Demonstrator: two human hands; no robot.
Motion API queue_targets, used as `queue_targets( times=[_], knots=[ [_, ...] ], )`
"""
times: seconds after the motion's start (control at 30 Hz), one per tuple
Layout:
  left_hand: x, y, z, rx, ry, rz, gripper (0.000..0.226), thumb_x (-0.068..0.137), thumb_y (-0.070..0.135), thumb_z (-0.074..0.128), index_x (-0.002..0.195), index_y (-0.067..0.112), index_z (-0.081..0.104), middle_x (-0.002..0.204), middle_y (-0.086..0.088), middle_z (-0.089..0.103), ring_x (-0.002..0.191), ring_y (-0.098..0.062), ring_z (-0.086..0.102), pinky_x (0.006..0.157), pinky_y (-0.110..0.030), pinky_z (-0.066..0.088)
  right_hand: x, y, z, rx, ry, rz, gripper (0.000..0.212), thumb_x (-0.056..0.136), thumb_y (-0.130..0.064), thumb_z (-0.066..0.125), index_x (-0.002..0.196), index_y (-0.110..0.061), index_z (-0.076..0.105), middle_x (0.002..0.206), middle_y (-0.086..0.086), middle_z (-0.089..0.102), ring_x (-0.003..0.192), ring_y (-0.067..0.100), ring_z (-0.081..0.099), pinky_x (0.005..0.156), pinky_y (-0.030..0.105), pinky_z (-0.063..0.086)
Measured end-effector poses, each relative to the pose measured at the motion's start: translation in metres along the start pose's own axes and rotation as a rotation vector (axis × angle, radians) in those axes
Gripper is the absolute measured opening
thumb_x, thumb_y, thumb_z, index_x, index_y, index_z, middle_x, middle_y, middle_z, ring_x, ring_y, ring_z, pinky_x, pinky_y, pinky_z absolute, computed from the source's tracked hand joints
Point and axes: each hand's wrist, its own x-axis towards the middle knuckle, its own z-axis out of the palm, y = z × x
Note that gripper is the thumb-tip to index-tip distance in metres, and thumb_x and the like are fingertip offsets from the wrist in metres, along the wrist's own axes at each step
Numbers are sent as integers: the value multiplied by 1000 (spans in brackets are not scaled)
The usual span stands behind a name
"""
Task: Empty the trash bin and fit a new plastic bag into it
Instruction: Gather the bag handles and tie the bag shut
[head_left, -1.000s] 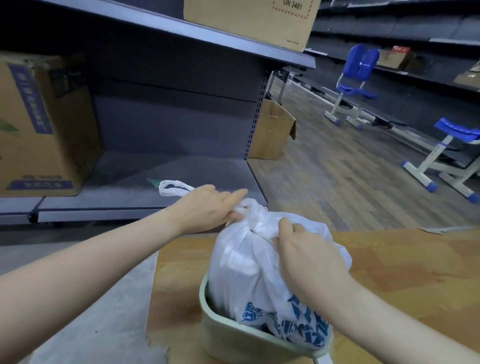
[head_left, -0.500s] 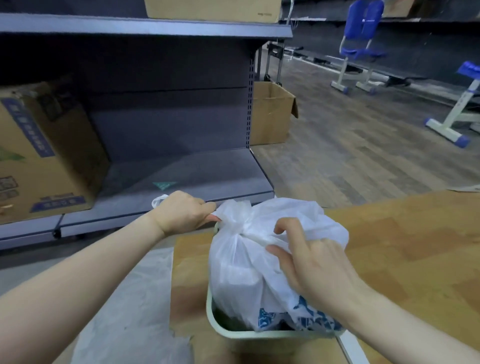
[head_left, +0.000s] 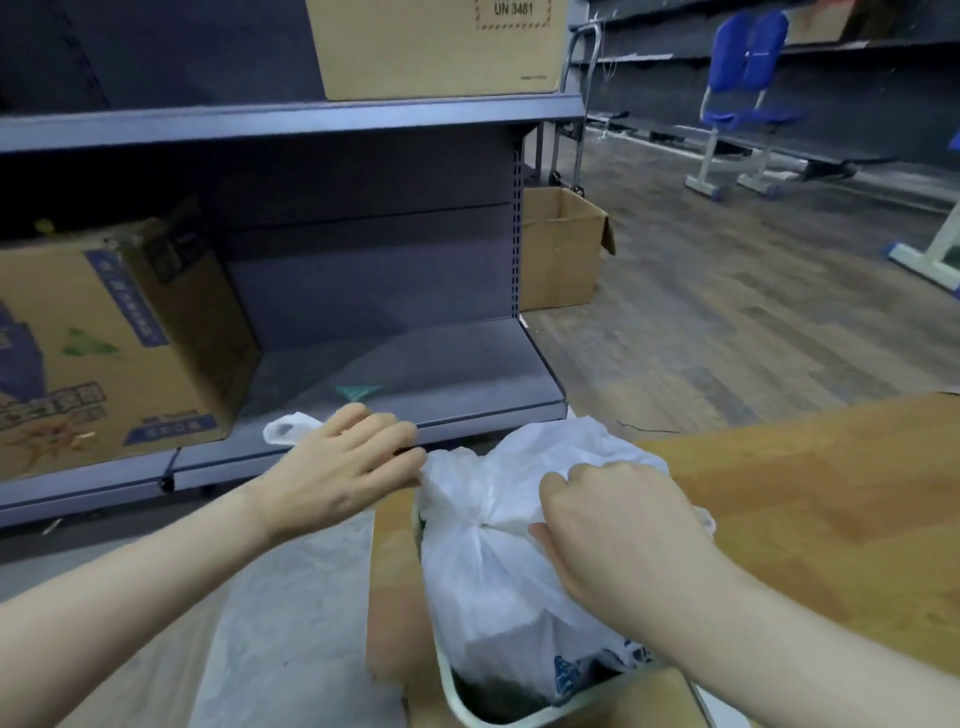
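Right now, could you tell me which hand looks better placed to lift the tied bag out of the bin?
Probably the right hand: it rests on the white trash bag right beside the knot, above the bin. The left hand only pinches a handle off to the side, so its pull would tilt the bag.

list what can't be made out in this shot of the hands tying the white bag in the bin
- Head view: contents of the white plastic trash bag, hidden by its opaque film.
- Pale green trash bin: its lower body is cut off by the bottom edge.
- Right hand fingertips: buried in bag folds, so the grip is unclear.
- Left hand: covers part of the bag's handle.
- Blue print on the bag: blurred, unreadable.
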Motion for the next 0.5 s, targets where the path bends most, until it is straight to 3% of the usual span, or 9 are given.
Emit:
queue_targets(
  times=[0.07, 0.13, 0.2, 0.27, 0.33, 0.37, 0.43, 0.47, 0.5],
  knots=[
    [-15, 12, 0, -27, 68, 12, 24, 99, 7, 31, 89, 7, 53, 83, -11, 61, 73, -24, 44, 62, -30, 33, -1, -4, -6, 44, 51, 55, 76, 19, -31, 92, 48, -21, 22, 31, 0, 48, 23, 15, 44, 56, 15, -9],
    [-33, 28, 5, -218, 15, -61, 41, 100, 17, 29, 78, 6, 62, 68, -8, 61, 62, -24, 48, 52, -29, 36, -4, -8, -8, 92, 100, 112, 77, 20, -34, 93, 46, -20, 23, 24, 0, 40, 18, 16, 30, 59, 11, -5],
    [-42, 43, 9, -425, -116, -302, 64, 99, 47, 23, 69, 9, 66, 55, 2, 57, 49, -19, 53, 43, -24, 37, -10, -12, -6, 106, 105, 117, 73, 32, -28, 94, 46, -21, 22, 24, 2, 37, 19, 18, 23, 51, 6, 5],
    [-43, 55, 16, -657, -231, -682, 76, 87, 71, 19, 69, 11, 63, 51, 11, 48, 45, -6, 46, 45, -17, 31, -16, -16, -6, 118, 82, 158, 68, 47, -28, 90, 45, -20, 22, 27, -1, 29, 26, 22, 16, 46, 9, 3],
    [-38, 59, 21, -1009, -189, -1051, 63, 83, 73, 26, 63, 20, 54, 54, 1, 56, 52, -8, 54, 53, -24, 38, -19, -20, -7, 122, 39, 211, 56, 71, -31, 76, 47, -19, 27, 38, -5, 20, 35, 20, 14, 42, 17, -2],
    [-33, 60, 23, -1164, -103, -1136, 48, 84, 68, 31, 66, 28, 51, 69, -11, 66, 68, -12, 64, 60, -33, 45, -17, -21, -4, 132, 40, 208, 47, 84, -33, 62, 50, -19, 32, 42, -4, 26, 38, 20, 21, 39, 22, 5],
    [-21, 62, 21, -1345, 44, -1106, 20, 85, 52, 39, 81, 42, 56, 108, -20, 60, 108, -30, 54, 80, -51, 46, -14, -25, -3, 290, 20, 203, 38, 96, -39, 32, 69, -22, 52, 64, -4, 55, 56, 19, 49, 47, 31, 32],
    [-17, 61, 20, -1354, 115, -1050, 19, 88, 46, 39, 89, 45, 58, 111, -11, 59, 108, -25, 54, 86, -49, 47, -13, -27, -3, 360, 24, 182, 37, 97, -40, 27, 82, -24, 57, 80, -7, 62, 72, 18, 57, 57, 32, 39],
    [-15, 61, 20, -1350, 167, -998, 21, 93, 41, 39, 95, 44, 60, 108, 23, 30, 100, -16, 60, 81, -35, 50, -10, -29, -1, 443, 35, 174, 34, 98, -37, 29, 88, -25, 59, 90, -9, 62, 82, 15, 58, 65, 28, 41]
  ],
)
